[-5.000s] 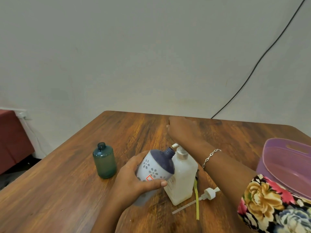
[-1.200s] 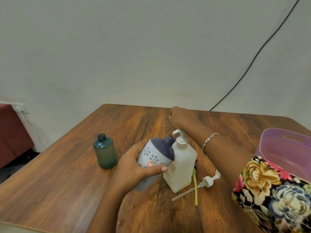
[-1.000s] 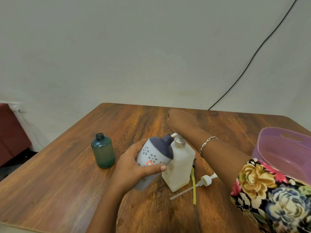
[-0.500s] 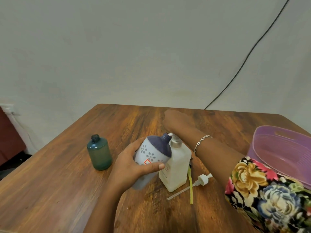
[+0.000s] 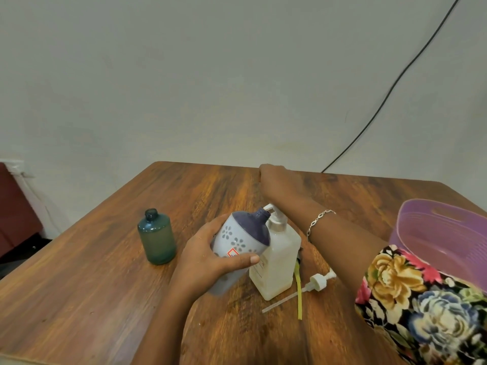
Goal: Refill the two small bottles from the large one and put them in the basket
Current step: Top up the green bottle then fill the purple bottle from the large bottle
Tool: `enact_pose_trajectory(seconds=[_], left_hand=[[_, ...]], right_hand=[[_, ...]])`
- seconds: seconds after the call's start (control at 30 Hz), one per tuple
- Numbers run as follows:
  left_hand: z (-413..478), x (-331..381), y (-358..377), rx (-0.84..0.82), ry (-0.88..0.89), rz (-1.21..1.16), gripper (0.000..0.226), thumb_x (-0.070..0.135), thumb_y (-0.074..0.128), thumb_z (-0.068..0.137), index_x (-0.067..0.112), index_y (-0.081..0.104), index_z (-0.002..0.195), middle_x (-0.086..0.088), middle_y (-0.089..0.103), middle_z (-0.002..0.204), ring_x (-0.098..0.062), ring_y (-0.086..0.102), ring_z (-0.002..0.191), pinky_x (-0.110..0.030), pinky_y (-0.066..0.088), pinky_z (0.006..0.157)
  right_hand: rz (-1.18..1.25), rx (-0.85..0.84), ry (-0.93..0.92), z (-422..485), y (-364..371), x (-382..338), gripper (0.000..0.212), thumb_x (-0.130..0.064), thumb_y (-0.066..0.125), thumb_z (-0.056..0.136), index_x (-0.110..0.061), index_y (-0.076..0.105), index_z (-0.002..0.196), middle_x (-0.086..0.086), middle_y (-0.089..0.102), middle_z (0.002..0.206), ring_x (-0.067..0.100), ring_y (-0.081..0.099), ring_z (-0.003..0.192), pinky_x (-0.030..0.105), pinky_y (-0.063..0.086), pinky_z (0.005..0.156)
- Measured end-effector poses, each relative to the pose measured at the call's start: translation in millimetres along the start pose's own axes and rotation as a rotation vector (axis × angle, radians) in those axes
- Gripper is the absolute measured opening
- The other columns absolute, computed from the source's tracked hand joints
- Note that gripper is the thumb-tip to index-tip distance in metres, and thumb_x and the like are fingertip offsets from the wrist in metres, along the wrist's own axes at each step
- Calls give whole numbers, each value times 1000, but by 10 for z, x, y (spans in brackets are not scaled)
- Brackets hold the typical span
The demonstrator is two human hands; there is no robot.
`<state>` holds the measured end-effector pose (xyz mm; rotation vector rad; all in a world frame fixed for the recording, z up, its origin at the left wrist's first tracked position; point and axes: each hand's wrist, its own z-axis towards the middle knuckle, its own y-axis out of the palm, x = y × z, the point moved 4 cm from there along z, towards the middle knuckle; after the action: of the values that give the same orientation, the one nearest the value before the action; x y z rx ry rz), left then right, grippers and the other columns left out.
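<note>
The left hand point(image 5: 210, 262) has its grip wrapped round the patterned bottle point(image 5: 242, 238), thumb across the front and fingers behind. The bottle is held tilted just off the tabletop point(image 5: 105, 299). Its long axis runs from the base, low and toward the person, up and to the right, so the open neck points at the pump point(image 5: 272, 213) of the large bottle point(image 5: 276, 259). That big one stands upright just beside it on the right, apparently touching its shoulder, and the nozzle sits right at the small bottle's mouth. That meeting of mouth and nozzle is what the filling turns on, I'd judge. The right hand point(image 5: 276, 183) reaches across from the right. It lies above and a little beyond the pump, with the forearm passing over the large bottle. Its fingers are turned away from me, so I cannot tell whether that grip is closed on the pump head, pressing it, or empty. It is the hand nearer the pump. The green bottle point(image 5: 157, 237), the other of the 2, waits upright with its neck open, left of the left hand and apart from it. A loose pump point(image 5: 319, 281) with its tube lies flat to the right of the large bottle, beside a yellow strip point(image 5: 299, 293). The basket point(image 5: 448, 241) sits at the far right, well apart, with neither bottle in it yet.
</note>
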<state>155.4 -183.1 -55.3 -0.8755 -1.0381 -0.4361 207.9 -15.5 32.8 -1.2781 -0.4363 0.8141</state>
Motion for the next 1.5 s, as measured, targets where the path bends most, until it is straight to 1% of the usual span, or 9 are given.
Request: enact_pose_trajectory(seconds=[0.13, 0.37, 0.47, 0.6, 0.87, 0.97, 1.2, 1.33, 1.5], left_hand=[[-14, -12, -1, 16, 2, -16, 89, 72, 74, 39, 45, 52, 121, 17, 62, 111, -6, 60, 100, -39, 55, 85], [-14, 19, -3, 15, -2, -1, 96, 73, 74, 37, 40, 52, 125, 15, 62, 111, -6, 61, 98, -38, 55, 83], [-3, 23, 11, 9, 0, -9, 95, 72, 75, 38, 40, 52, 124, 14, 62, 111, -8, 61, 99, -40, 55, 84], [-7, 8, 19, 11, 1, -25, 91, 70, 76, 39, 42, 53, 122, 16, 62, 110, -6, 60, 100, -37, 55, 84], [-7, -20, -13, 27, -3, -10, 99, 73, 75, 36, 37, 52, 126, 13, 61, 113, -8, 60, 100, -35, 55, 82], [-16, -2, -10, 31, 2, 4, 101, 73, 74, 37, 37, 50, 128, 13, 60, 114, -7, 59, 99, -32, 55, 81], [-28, -27, 5, 54, 25, -6, 84, 70, 74, 38, 50, 50, 116, 18, 61, 110, -1, 59, 98, -30, 54, 82], [-9, -22, 3, 68, 32, -35, 87, 75, 75, 33, 51, 52, 113, 20, 62, 108, 3, 58, 98, -26, 52, 81], [-18, 24, 9, 36, 32, -22, 90, 78, 73, 32, 50, 51, 114, 21, 61, 109, 0, 59, 99, -23, 51, 78]], right_hand=[[8, -17, 11, -45, 54, 10, 16, 1, 43, 88, -14, 50, 85, 6, 54, 87, 27, 49, 79, 34, 36, 72], [36, -16, 20, 69, -89, 0, 23, -8, 44, 93, -14, 56, 111, 6, 60, 105, 24, 53, 87, 30, 37, 70], [-4, -10, 4, 40, -80, -16, 22, -5, 43, 92, -12, 56, 109, 8, 60, 103, 26, 54, 89, 32, 39, 73], [-76, 69, -50, -42, -30, -22, 18, 1, 44, 89, -12, 54, 97, 5, 55, 87, 25, 49, 75, 32, 36, 69], [11, 86, -60, 22, -28, -21, 13, -5, 46, 90, -12, 55, 95, 7, 61, 94, 26, 53, 78, 33, 39, 72], [62, 121, -65, 80, -115, -32, 17, -8, 46, 90, -12, 57, 102, 6, 61, 95, 26, 55, 83, 35, 42, 76], [-36, 72, -64, -67, -36, -25, 20, 3, 43, 88, -7, 57, 98, 1, 45, 68, 23, 47, 70, 29, 33, 58], [-47, 73, -74, -88, -39, -52, 21, 3, 45, 89, -6, 58, 102, 9, 60, 89, 24, 48, 71, 30, 33, 64], [6, 55, -50, -2, -128, -49, 16, 1, 45, 88, -9, 56, 95, 8, 54, 84, 22, 46, 72, 28, 35, 64]])
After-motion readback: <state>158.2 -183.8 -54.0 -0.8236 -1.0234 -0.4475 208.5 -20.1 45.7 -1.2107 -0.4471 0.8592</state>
